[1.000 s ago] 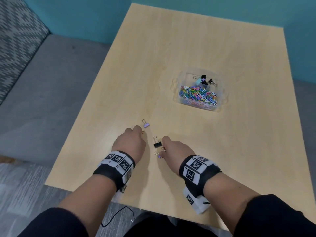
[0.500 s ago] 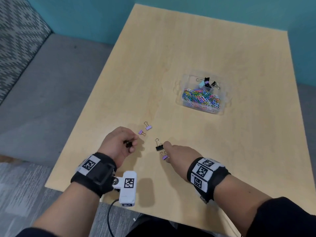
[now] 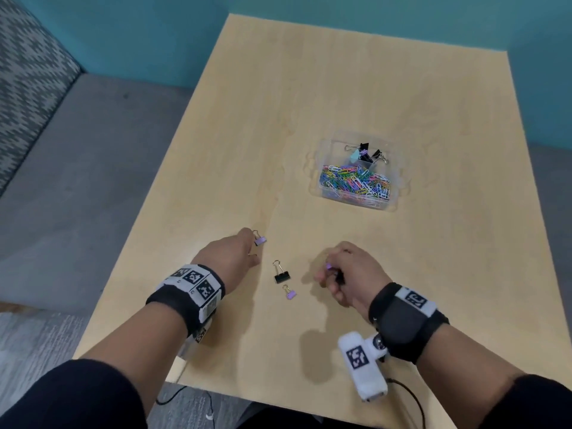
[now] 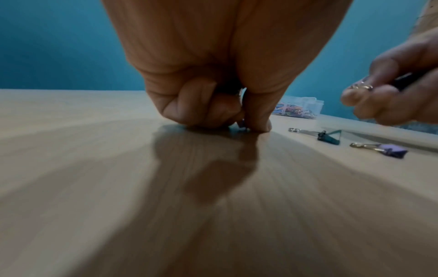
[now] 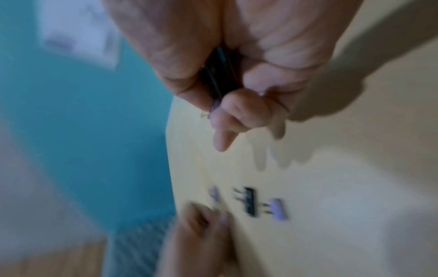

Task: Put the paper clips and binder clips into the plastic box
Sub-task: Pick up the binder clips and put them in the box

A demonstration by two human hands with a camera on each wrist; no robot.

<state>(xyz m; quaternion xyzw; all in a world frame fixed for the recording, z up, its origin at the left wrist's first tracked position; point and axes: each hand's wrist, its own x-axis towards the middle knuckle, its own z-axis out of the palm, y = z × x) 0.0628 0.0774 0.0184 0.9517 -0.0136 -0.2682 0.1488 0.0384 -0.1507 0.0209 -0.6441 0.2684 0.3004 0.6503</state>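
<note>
While head view hides it, right hand [image 5: 237, 78] fingers clamp seemingly black binder clip [image 5: 219, 78]; left's pinch unclear

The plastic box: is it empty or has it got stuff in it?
Partly filled: the plastic box holds colourful paper clips and several binder clips.

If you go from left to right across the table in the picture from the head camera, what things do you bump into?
Left hand → lilac binder clip by its fingertips → black binder clip → small lilac binder clip → right hand holding clips → clear plastic box of colourful paper clips.
</note>
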